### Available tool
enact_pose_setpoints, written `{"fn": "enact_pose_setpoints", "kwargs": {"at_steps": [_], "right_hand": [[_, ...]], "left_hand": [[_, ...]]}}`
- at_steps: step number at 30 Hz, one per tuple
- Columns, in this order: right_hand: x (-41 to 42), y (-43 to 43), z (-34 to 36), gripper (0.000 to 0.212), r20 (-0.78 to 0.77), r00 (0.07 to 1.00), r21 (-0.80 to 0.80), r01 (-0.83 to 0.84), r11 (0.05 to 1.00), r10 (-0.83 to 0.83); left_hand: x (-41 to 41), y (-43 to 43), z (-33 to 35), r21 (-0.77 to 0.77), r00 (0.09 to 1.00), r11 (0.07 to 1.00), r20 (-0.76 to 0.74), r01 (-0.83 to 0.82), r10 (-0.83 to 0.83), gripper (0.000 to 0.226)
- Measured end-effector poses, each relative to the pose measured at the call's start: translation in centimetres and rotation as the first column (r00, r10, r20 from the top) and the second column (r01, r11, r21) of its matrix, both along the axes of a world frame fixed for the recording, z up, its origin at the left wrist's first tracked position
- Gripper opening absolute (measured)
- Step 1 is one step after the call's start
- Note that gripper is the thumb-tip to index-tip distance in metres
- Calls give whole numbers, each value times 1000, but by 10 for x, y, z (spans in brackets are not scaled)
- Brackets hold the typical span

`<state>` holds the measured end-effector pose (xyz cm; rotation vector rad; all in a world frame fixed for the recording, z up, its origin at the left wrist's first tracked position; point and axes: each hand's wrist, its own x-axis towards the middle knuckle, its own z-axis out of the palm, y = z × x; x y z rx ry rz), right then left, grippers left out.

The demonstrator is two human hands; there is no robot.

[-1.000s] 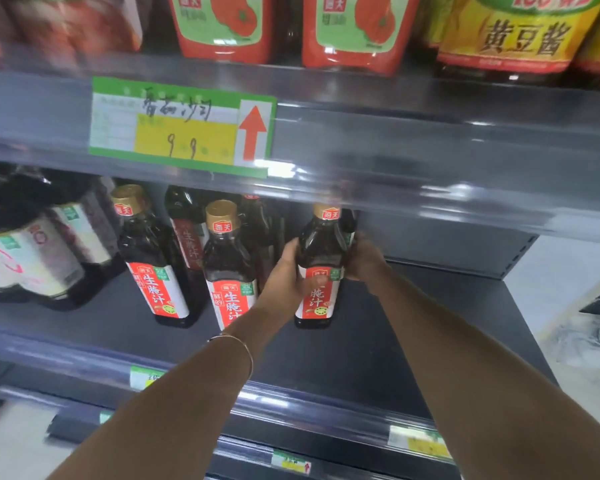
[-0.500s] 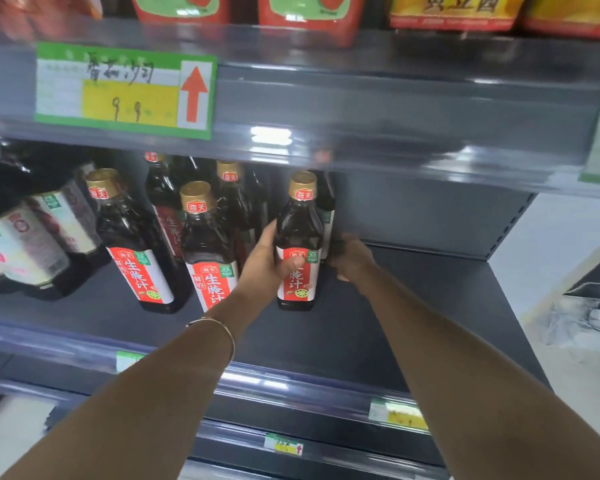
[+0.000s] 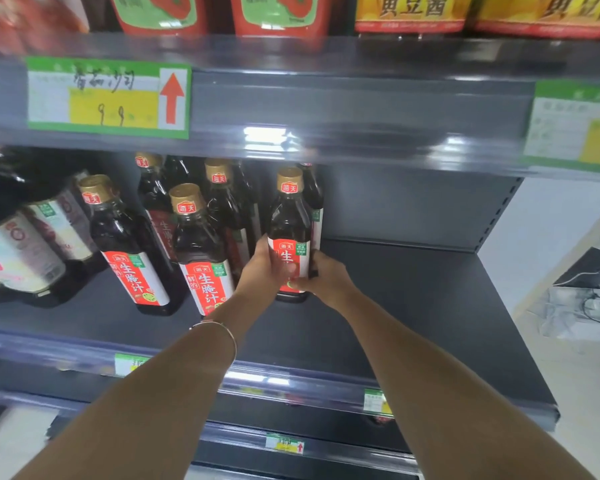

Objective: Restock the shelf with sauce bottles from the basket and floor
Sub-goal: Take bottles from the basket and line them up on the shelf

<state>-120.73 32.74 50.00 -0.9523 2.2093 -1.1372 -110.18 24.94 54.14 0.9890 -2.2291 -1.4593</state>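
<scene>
both hands (image 3: pixel 262 268) wrapped round the sauce bottle (image 3: pixel 289 233), squaring it up right next to the others (image 3: pixel 201 251) on the shelf (image 3: pixel 413 306)

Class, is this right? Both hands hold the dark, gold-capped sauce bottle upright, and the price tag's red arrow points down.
No. The head view shows the red arrow on the green-bordered price tag pointing up. The left hand and right hand do hold the dark gold-capped sauce bottle upright.
</scene>
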Motion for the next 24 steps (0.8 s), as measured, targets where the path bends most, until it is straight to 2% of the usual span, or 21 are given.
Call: {"fn": "enact_pose_setpoints", "kwargs": {"at_steps": [2,6,8,11,12,15,17,21,24], "right_hand": [[-1,-2,-2,59,-1,1000,-9,14,1000,-14],[-5,-3,-4,64,64,998,17,-22,1000,21],[-16,0,-5,58,92,995,71,-39,997,33],[-39,1,-1,40,51,975,22,216,976,-217],[-44,-1,1,44,48,963,0,266,964,-266],[-49,-15,8,63,42,982,-48,187,981,-185],[-51,-26,8,60,48,989,-36,143,989,-141],[-58,-33,9,44,106,979,-47,181,982,-175],[-61,-34,11,42,125,978,-49,173,984,-166]], "left_hand": [[2,2,-3,11,998,1000,69,4,-5,30],[2,-1,-14,-54,997,998,71,-23,27,44],[1,-3,-14,-41,998,998,56,-37,40,46],[-4,-4,-11,-13,996,999,72,-44,45,53],[-6,-4,-12,1,997,999,71,-43,43,57],[-9,-8,-16,15,996,999,73,-49,48,63],[-11,-11,-20,11,996,999,67,-51,51,65],[-12,-16,-28,-15,998,999,43,-42,42,62],[-12,-17,-30,-9,1000,1000,10,-28,28,57]]}}
